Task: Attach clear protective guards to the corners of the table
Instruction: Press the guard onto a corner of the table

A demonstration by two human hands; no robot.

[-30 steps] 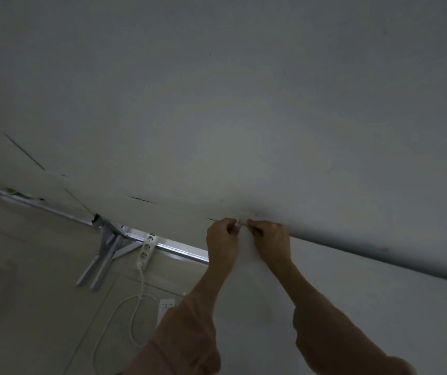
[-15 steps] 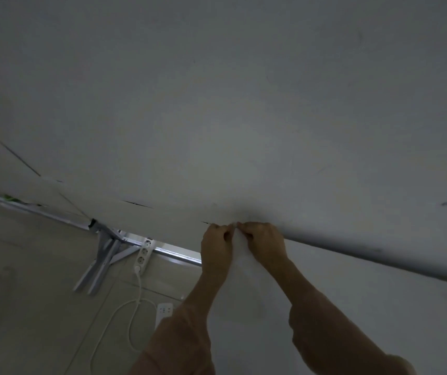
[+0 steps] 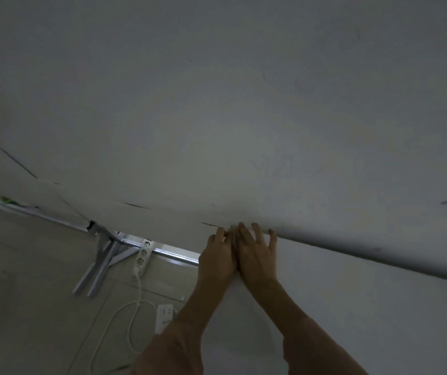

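Change: right hand [image 3: 257, 253] has let go its pinch, fingers now spread wide on the table corner [image 3: 230, 226].
Left hand [image 3: 218, 255]: at the corner, grip unclear.
Clear guard: hidden under the fingertips, lower centre.
Meaning: probably seated, being pressed.

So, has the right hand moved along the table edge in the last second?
No. The right hand stays at the table edge, no nearer the power strip; only its fingers have spread from a pinch to flat.
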